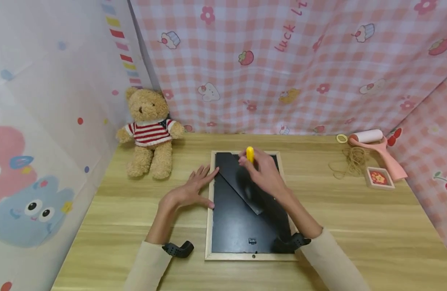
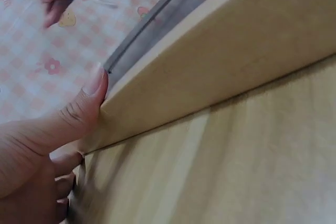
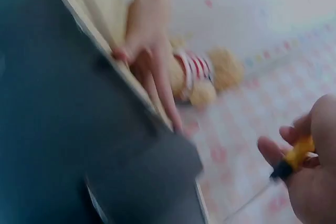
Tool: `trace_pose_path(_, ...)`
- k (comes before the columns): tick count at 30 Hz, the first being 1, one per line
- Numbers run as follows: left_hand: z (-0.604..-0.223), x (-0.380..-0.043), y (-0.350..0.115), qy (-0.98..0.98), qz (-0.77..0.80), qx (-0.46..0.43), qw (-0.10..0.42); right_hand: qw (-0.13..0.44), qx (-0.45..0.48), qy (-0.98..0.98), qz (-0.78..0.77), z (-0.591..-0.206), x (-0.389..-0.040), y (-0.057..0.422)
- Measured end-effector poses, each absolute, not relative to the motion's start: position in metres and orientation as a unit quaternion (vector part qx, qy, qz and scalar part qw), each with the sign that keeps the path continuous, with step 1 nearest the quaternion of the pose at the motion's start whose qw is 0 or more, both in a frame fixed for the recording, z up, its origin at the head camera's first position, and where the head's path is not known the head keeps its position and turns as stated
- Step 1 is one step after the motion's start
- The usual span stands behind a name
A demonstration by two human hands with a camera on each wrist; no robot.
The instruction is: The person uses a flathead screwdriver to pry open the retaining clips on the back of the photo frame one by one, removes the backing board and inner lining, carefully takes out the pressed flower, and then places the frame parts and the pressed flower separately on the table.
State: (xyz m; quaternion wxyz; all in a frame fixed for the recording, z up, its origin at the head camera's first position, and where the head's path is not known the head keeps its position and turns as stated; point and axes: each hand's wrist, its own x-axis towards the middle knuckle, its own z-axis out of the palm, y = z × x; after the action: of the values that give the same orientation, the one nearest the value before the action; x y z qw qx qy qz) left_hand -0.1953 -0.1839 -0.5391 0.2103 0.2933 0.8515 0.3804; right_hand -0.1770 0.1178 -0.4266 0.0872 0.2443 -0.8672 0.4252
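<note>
A picture frame (image 1: 209,230) with a pale wooden border lies face down, its black backing board (image 1: 230,226) showing. A black stand leg (image 1: 238,184) runs diagonally across the board. My left hand (image 1: 188,190) spreads over the frame's left border, thumb and index finger touching its edge. Over the upper part of the frame, my right hand (image 1: 263,171) grips a screwdriver (image 3: 296,158) with a yellow and black handle. Its thin metal shaft points away from the palm in the right wrist view. The left wrist view shows the screwdriver's tip apart from the frame.
A teddy bear (image 1: 147,133) in a striped shirt sits at the back left. At the right lie a pink lint roller (image 1: 387,155), a tangle of twine (image 1: 352,161), a yellow ring (image 1: 341,138) and a small framed picture (image 1: 379,178). Patterned curtains stand behind the wooden table (image 1: 136,218).
</note>
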Motion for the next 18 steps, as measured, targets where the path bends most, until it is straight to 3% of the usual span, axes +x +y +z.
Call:
trace_pose_path(8,-0.504,-0.158,-0.175,0.832,0.434,0.302,0.168,0.065,0.133,-0.935,0.321,-0.444,-0.216,0.191)
trace_pose_path(13,-0.498,-0.109,-0.165,0.848,0.421,0.29,0.143,0.057,0.141,-0.944,0.292,-0.456,-0.235,0.212)
trace_pose_path(18,-0.495,-0.046,-0.156,0.868,0.384,0.271,0.158,0.05,0.182,-0.941,0.281,-0.472,-0.246,0.219)
